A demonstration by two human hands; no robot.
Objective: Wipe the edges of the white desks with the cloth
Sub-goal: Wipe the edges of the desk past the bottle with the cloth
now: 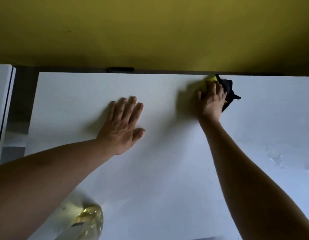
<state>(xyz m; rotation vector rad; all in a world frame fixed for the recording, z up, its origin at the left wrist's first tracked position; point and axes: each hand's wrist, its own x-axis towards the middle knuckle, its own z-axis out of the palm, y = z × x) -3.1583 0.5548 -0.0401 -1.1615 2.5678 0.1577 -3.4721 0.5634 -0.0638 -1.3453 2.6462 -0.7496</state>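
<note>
Clear bottle [84,222] of yellowish liquid near front; yellow wall [150,28] behind; dark clip [120,69] below it

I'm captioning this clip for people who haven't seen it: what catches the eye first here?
The mustard-yellow wall across the top, above the wide white desk. At the desk's far edge the right hand presses a yellow and black cloth, while the left hand lies flat mid-desk. A clear plastic bottle sits bottom left.
</note>
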